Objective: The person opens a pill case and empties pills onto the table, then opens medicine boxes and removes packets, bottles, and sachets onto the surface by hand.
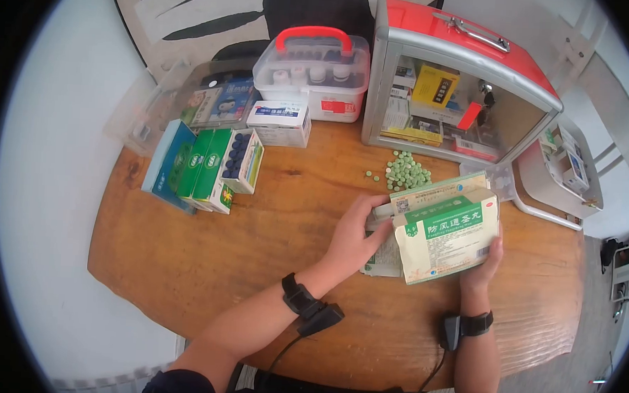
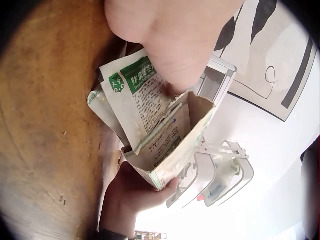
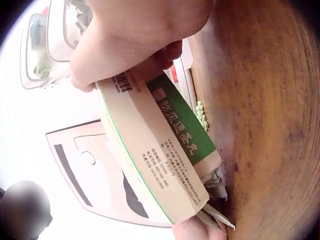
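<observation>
My right hand (image 1: pixel 487 266) grips the right side of a cream-and-green medicine box (image 1: pixel 451 243), tilted above the table. The box's end is open toward my left hand (image 1: pixel 351 234), as the left wrist view shows. There, printed foil sachets (image 2: pixel 137 102) stick out of the open box (image 2: pixel 187 150), and my left hand (image 2: pixel 167 45) holds them at their upper side, its fingertips hidden behind them. From the right wrist, sachet edges (image 3: pixel 217 184) show beneath the box end, beside the left fingers. A pile of green tablets (image 1: pixel 407 171) lies just behind the box.
Behind the tablets stands a red-topped medicine cabinet (image 1: pixel 470 84) with a glass front. To its left are a red-handled clear case (image 1: pixel 310 75) and a white carton (image 1: pixel 279 120). Green boxes (image 1: pixel 206 166) and a tray of dark-capped vials (image 1: pixel 242 161) stand at the left.
</observation>
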{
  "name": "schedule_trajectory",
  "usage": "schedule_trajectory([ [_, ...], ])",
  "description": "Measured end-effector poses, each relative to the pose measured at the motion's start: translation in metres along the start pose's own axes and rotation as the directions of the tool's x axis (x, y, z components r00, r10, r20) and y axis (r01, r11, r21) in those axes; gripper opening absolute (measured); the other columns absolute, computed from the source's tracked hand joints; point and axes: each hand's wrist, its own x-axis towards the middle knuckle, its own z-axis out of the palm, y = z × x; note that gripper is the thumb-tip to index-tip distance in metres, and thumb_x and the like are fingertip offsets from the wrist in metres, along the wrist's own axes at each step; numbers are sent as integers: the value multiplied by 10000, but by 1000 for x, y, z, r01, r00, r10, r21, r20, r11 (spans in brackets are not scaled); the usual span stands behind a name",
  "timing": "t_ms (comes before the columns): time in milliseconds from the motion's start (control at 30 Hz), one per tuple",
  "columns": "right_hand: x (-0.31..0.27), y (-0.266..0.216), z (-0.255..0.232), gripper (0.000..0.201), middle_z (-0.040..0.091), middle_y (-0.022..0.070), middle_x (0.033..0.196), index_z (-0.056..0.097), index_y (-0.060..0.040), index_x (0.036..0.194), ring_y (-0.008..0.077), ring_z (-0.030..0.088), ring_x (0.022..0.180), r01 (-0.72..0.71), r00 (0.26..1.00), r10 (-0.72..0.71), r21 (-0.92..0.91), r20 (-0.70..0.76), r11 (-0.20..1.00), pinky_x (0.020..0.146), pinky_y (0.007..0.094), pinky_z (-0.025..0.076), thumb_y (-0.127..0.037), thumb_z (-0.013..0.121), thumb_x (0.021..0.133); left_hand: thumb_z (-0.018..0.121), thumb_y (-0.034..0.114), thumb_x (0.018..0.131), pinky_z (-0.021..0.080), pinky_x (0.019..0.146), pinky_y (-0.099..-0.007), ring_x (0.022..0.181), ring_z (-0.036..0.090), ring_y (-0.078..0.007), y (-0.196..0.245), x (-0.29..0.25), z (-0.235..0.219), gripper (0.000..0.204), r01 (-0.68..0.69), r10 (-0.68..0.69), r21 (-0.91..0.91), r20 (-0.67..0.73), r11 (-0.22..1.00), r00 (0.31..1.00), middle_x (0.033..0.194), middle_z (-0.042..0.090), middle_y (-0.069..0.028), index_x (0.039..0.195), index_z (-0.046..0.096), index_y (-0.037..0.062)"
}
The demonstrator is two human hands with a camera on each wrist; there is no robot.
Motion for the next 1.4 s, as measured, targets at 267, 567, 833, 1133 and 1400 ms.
schedule_trajectory([
  [267,1,3,-5,714,521,173,1386,415,78,1422,252,497,1274,-26,998,31,-82,49,996,1078,384,372,-498,414,1000,684,119,902,489,883,-352,1040,627,-274,-10,1,7,360,-45,32,-99,-129,994,991,1143,641,-153,1230,575,17],
  [567,0,-2,7,734,496,194,1422,437,81,1413,266,478,1311,178,983,-180,-47,-44,983,1099,386,353,-518,417,989,679,75,893,478,870,-329,1047,597,-237,-6,4,4,397,-27,21,-39,-162,999,986,1174,600,-130,1270,564,30],
  [833,33,-80,38,662,544,209,1374,455,86,1402,278,506,1284,309,946,-200,-527,255,791,1092,382,359,-428,478,986,662,25,865,486,884,-360,1101,561,-316,-8,6,4,408,-159,167,54,-205,986,964,1234,538,-153,1259,558,47],
  [1133,61,-123,46,546,591,197,1321,504,52,1381,254,552,1221,288,948,-98,-685,303,670,1052,363,399,-336,499,996,626,40,880,439,980,-412,1165,523,-351,-10,5,5,335,-135,138,28,-164,990,977,1259,532,-173,1205,553,3],
  [1400,61,-135,36,543,585,196,1334,497,50,1386,253,549,1225,317,948,-192,-719,253,618,1051,362,397,-337,485,1006,714,205,862,398,1023,-449,1234,455,-373,-11,2,4,441,-205,213,68,-126,976,969,1303,499,-173,1238,561,33],
])
